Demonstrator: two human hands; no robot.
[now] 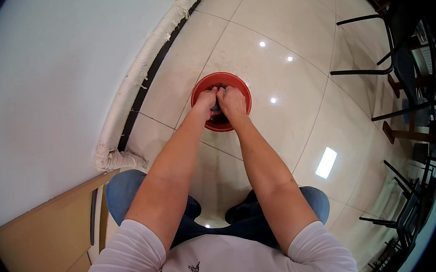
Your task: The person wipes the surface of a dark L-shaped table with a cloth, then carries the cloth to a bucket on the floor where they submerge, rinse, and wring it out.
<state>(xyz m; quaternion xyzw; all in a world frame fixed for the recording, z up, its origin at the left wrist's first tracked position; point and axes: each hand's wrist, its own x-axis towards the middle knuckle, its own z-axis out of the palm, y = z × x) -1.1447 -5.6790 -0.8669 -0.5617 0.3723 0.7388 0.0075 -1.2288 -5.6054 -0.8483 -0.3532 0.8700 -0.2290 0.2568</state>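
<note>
A round red plastic basin (222, 127) stands on the tiled floor ahead of my feet. Dark water (219, 118) shows inside it. My left hand (206, 102) and my right hand (232, 100) are both inside the rim, side by side. Between them they grip a wet-looking greyish cloth (215, 106), of which only small parts show. My fingers cover most of the cloth, and its full shape is hidden.
To the left, a pipe wrapped in white material (135, 75) runs along the white wall (43, 93). A wooden cabinet (51, 236) is at lower left. Black-legged chairs (388, 43) line the right side. Shiny floor tiles (287, 130) surround the basin.
</note>
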